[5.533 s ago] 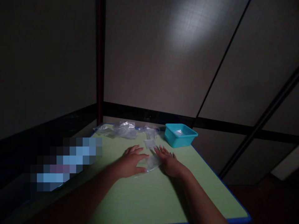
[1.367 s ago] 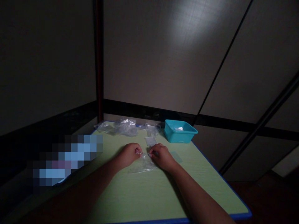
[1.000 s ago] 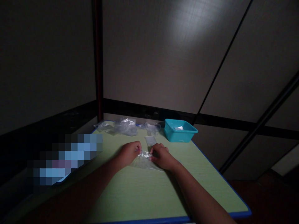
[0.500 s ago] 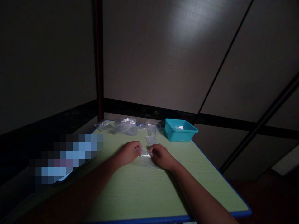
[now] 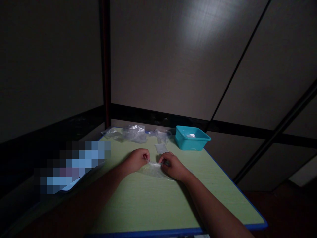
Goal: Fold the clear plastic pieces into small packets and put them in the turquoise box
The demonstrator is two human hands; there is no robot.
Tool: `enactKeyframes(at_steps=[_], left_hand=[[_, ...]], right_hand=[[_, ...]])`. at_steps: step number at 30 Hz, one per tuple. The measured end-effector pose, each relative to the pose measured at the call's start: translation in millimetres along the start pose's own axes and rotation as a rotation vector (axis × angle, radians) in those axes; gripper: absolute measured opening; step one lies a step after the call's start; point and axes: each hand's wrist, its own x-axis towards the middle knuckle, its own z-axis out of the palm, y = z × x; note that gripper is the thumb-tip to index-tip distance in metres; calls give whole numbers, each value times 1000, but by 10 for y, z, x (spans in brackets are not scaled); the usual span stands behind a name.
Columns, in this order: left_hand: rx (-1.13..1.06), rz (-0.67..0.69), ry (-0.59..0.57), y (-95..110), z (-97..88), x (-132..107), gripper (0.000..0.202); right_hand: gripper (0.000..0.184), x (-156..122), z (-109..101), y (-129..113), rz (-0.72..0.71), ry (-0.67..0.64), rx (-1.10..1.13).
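A clear plastic bag [image 5: 154, 169] lies on the green table [image 5: 153, 205] between my hands. My left hand [image 5: 137, 159] is closed in a pinch on the bag's left top edge. My right hand [image 5: 173, 166] is closed in a pinch on its right top edge. The two hands sit close together, a little above the tabletop. A small white packet [image 5: 160, 148] lies just beyond them.
A pile of crumpled clear bags [image 5: 133, 133] lies at the table's far edge. A teal plastic tub [image 5: 192, 138] with something white inside stands at the far right corner. A blurred-out patch [image 5: 71, 167] covers the left side. Dark wall panels stand behind.
Earlier both hands lay flat and open on the bag. They have since closed into pinches on its top edge and lifted it slightly; little has moved in the last second.
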Motion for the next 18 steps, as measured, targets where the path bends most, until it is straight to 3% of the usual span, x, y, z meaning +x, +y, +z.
enactKeyframes(at_steps=[18], left_hand=[[-108, -149, 54, -54, -22, 43, 11]], right_hand=[[24, -15, -22, 5, -6, 7, -1]])
